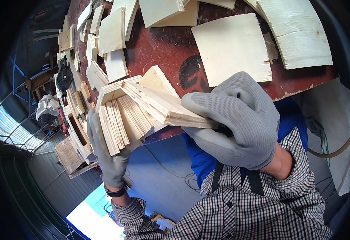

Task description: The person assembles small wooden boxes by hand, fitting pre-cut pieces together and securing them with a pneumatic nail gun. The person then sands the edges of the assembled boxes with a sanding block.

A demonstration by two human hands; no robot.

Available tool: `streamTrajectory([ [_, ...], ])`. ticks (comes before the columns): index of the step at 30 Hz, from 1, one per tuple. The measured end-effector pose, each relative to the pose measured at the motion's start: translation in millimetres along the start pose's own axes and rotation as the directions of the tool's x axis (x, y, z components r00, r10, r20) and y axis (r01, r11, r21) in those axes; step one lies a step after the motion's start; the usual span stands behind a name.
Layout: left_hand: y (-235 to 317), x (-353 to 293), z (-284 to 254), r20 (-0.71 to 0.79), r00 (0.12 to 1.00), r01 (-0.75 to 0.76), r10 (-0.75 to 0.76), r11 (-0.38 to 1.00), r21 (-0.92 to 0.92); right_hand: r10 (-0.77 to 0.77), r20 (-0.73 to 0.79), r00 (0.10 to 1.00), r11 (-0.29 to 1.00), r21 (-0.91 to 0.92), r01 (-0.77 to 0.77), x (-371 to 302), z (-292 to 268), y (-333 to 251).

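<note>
My right hand (241, 126), in a grey knit glove, pinches the near end of a plywood piece (163, 105) with layered edges, held at a slant between thumb and fingers. My left hand (110, 150), gloved too and with a dark band at the wrist, is wrapped round the outer side of a bundle of plywood strips (115, 126). These strips stand packed side by side within pale plywood panels (111, 93) at the table's near edge. The far end of the right hand's piece rests against or just over these panels; which one I cannot tell.
The dark red tabletop (155, 52) bears a square plywood sheet (233, 48), a curved plywood sheet (297, 34) and several smaller plywood blocks (113, 30). At the left lie a black round tool (64, 76) and a crumpled plastic bag (47, 106). A hose (339, 150) bends at the right.
</note>
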State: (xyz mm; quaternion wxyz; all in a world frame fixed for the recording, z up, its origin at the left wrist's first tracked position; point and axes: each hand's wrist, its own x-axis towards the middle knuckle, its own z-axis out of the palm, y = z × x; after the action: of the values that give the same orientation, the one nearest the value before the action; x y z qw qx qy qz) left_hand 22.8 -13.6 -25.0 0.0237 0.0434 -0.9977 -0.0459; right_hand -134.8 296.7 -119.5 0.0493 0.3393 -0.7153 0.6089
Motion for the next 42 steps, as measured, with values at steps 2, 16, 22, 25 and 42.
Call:
streamTrajectory([
  [2, 4, 4, -1, 0.011, 1.0, -0.006, 0.006, 1.0, 0.001, -0.002, -0.01, 1.0, 1.0, -0.006, 0.002, 1, 1, -1],
  [16, 0, 0, -3, 0.022, 1.0, 0.011, -0.01, 0.998, -0.062, -0.012, -0.015, 1.0, 1.0, 0.002, 0.012, 1, 0, -1],
  [22, 5, -1, -2, 0.018, 1.0, 0.024, -0.023, 0.997, -0.078, -0.007, -0.004, 1.0, 1.0, 0.001, 0.007, 1, 0, 0],
  [25, 6, 0, -1, 0.014, 1.0, 0.022, -0.021, 0.998, -0.067, 0.007, 0.005, 1.0, 1.0, -0.001, -0.007, 1, -1, -1],
  [42, 0, -4, -7, 0.07, 0.991, 0.123, -0.114, 0.983, -0.138, -0.015, -0.038, 0.999, 1.0, -0.016, 0.015, -2, 4, 1],
])
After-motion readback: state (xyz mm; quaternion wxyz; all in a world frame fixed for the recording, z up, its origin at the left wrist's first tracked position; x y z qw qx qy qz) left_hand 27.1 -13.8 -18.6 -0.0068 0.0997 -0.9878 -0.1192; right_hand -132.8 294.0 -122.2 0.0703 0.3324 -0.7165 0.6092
